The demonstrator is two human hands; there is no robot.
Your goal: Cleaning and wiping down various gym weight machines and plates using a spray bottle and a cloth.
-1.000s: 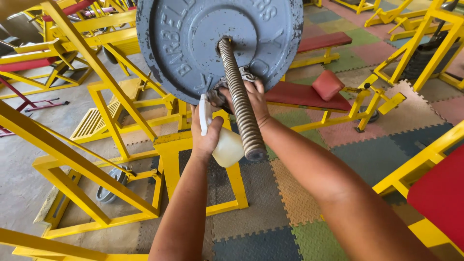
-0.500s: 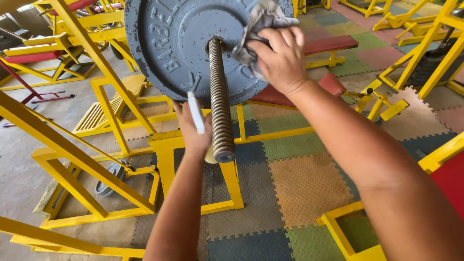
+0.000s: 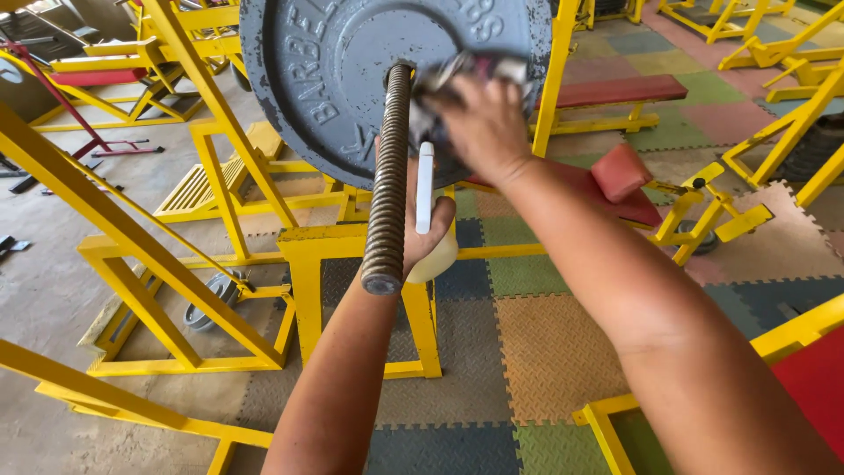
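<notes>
Grip, right hand (image 3: 479,123): fingers closed on a grey rag (image 3: 457,75), pressed flat against the face of the plate (image 3: 325,79) just right of the bar (image 3: 389,176). Hand and rag are blurred.

Grip, left hand (image 3: 422,233): fingers curled around a spray bottle (image 3: 435,251), pale, translucent body with a white trigger piece (image 3: 425,186) standing upright above the fist. Hand sits just right of the bar's near end, below the right hand; whether it touches the bar cannot be told.

Plate: grey cast iron disc, paint chipped along the rim, raised lettering on its face. Mounted on the bar, top of view, facing the camera.

Bar: threaded steel sleeve, rusty brown, running from the plate's centre hole down toward the camera; free end at centre frame.

Rack (image 3: 308,255): yellow square tubing, standing under the plate and bar, feet on the floor mats.

Floor mats (image 3: 554,334): interlocking foam tiles in orange, green, blue and grey, right and centre. Bare concrete at left.

Bench (image 3: 624,92): red pad on yellow frame, behind the right forearm. A second red pad (image 3: 620,171) lies nearer, partly hidden by the arm.

Small plates (image 3: 211,299): grey discs lying on the floor inside the rack's base, left of centre.
</notes>
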